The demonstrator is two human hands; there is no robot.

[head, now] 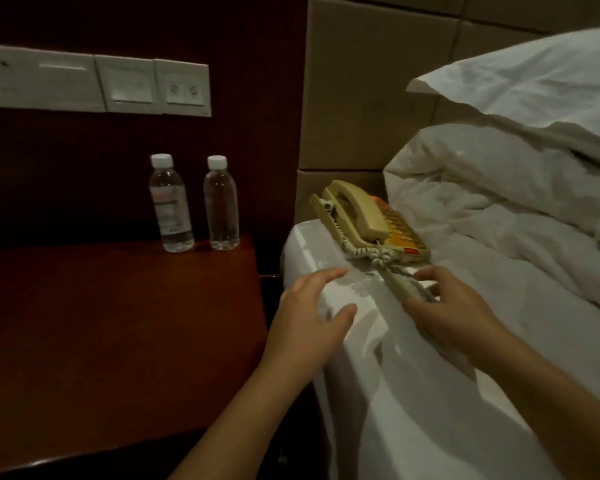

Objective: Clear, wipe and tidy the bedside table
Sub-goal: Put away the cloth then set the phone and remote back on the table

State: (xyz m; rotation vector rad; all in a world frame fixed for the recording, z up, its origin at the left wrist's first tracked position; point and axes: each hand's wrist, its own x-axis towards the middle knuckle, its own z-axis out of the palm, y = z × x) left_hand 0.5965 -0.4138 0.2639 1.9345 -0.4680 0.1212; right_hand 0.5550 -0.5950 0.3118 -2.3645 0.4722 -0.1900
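Observation:
The dark wooden bedside table [111, 334] fills the left. Two clear water bottles stand at its back right corner: one with a label [171, 206] and one without [221, 206]. A beige telephone [368, 223] with a coiled cord lies on the corner of the white bed sheet [413, 393]. My right hand [454, 313] grips a slim grey object [407, 287], blurred and perhaps a remote control, on the sheet just in front of the phone's cord. My left hand [312, 320] hovers with its fingers spread over the bed's edge, holding nothing.
A white panel of switches and sockets [94, 83] is on the dark wall above the table. A tan padded headboard [361, 98] stands behind the phone. A rumpled white duvet [499, 209] and a pillow [534, 84] lie to the right.

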